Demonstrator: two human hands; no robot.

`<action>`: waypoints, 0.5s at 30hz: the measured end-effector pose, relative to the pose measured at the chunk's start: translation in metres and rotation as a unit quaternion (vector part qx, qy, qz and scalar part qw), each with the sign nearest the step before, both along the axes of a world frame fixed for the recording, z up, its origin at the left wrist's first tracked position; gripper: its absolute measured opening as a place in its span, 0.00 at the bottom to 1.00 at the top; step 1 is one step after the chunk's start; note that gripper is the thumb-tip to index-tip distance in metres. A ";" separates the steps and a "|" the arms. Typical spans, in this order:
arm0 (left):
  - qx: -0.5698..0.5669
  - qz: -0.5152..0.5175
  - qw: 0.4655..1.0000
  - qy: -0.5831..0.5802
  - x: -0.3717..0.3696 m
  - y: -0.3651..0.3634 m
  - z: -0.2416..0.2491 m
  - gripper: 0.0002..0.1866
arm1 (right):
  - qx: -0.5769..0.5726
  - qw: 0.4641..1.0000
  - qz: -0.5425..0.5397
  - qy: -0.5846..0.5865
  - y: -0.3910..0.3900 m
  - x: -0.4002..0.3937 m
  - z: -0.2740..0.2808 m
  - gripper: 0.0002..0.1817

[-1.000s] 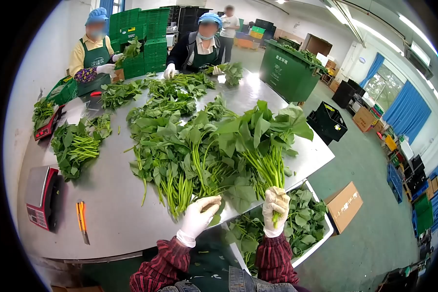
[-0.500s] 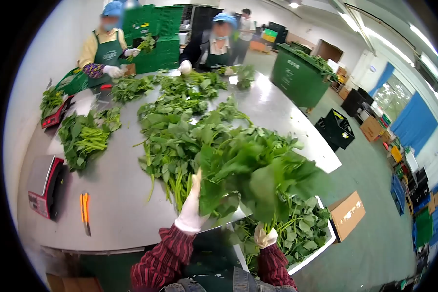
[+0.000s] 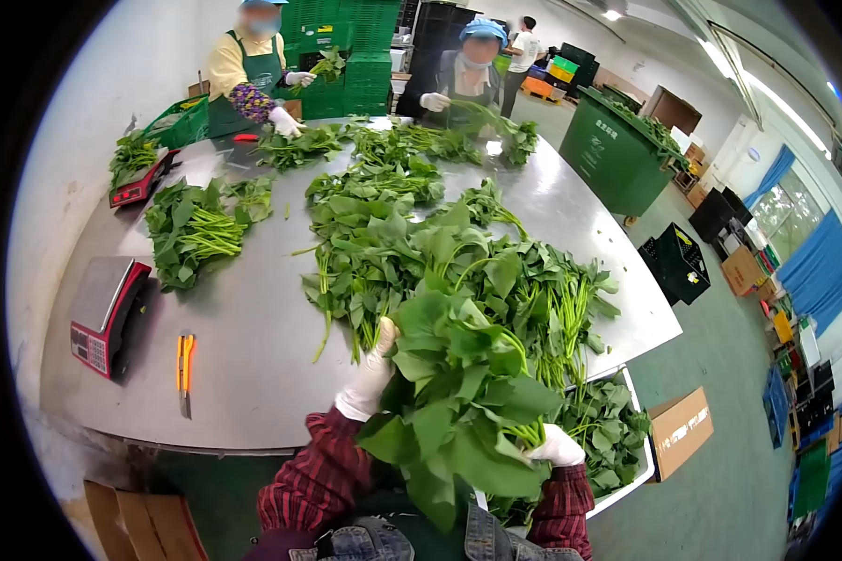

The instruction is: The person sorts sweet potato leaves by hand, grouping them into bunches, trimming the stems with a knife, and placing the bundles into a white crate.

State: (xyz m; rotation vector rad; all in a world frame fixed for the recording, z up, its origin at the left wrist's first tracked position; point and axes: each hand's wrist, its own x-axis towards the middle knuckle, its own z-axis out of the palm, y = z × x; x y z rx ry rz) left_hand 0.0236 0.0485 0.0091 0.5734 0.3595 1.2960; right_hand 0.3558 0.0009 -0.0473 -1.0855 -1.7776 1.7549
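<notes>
A large bunch of leafy greens (image 3: 449,383) hangs over the table's near edge, leaves tilted toward me. My right hand (image 3: 559,447), in a white glove, is closed around its pale green stems. My left hand (image 3: 367,381), also gloved, is at the bunch's left side with the thumb stretched up; leaves cover the other fingers. Just beyond both hands, a heap of greens (image 3: 365,271) spreads over the metal table (image 3: 253,374). Below my right hand stands a white crate (image 3: 642,449) with more greens in it.
An orange cutter knife (image 3: 185,374) and a red scale (image 3: 103,313) lie to the left, near a smaller pile of greens (image 3: 192,234). Two co-workers (image 3: 243,70) (image 3: 472,70) stand across the table. A cardboard box (image 3: 680,432) and green bin (image 3: 617,150) are at the right.
My right hand has swung the bunch down and nearer to me, uncovering stems on the heap. My left hand stays beside the leaves. The view has shifted slightly.
</notes>
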 end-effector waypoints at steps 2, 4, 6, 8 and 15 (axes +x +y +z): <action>0.062 0.129 0.973 0.178 -0.034 0.005 0.008 0.27 | -0.067 0.997 -0.030 -0.005 0.000 0.000 0.015 0.19; 0.174 0.349 0.828 0.402 -0.072 -0.002 0.035 0.20 | -0.063 0.995 -0.042 -0.070 0.002 -0.016 0.054 0.19; 0.284 0.463 0.647 0.536 -0.095 -0.044 0.087 0.17 | 0.089 0.979 0.015 -0.180 0.005 -0.048 0.089 0.17; 0.507 0.331 0.580 0.545 -0.097 -0.075 0.118 0.29 | 0.310 0.913 0.117 -0.239 0.008 -0.084 0.114 0.13; 0.362 0.117 0.452 0.807 -0.084 -0.159 0.064 0.38 | 0.445 0.770 0.416 -0.190 0.003 -0.226 0.122 0.14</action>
